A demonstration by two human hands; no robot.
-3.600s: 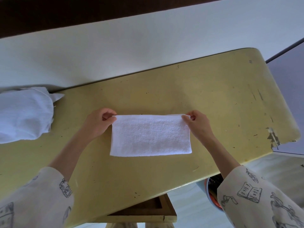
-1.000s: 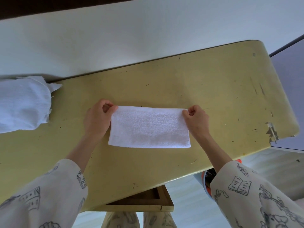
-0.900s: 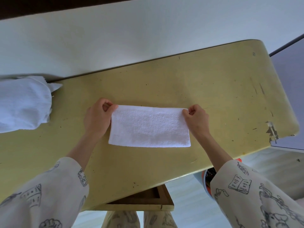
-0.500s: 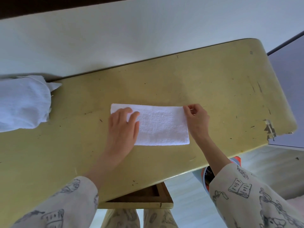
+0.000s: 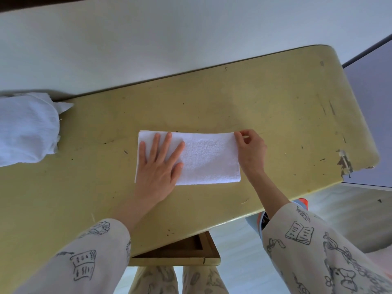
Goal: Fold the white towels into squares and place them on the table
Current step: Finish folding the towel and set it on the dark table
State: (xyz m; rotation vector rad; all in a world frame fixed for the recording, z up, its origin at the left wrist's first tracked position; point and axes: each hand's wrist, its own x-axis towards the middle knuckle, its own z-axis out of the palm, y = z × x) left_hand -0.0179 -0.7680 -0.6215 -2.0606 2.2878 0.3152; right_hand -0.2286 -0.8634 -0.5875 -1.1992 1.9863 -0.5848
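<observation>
A scuffed yellow table stands against a pale wall, its paint chipped at the far right corner, and we're looking straight down from the head camera. Dead centre on it lies the white towel, folded into a long flat rectangle. The left hand lies flat on the towel's left end, fingers straight and spread, palm pressing the cloth down onto the table, with only a thin strip of towel showing beyond the little finger. Across from it, the right hand sits at the towel's right edge, thumb and forefinger pinching the far right corner, the other fingers curled in behind. Between the two hands the towel's middle lies bare and smooth. Well off to the left of the left hand, at the table's far edge, sits a bundle of white cloth, bunched and rounded. Both forearms come up from the near side in pale sleeves printed with little book drawings.
</observation>
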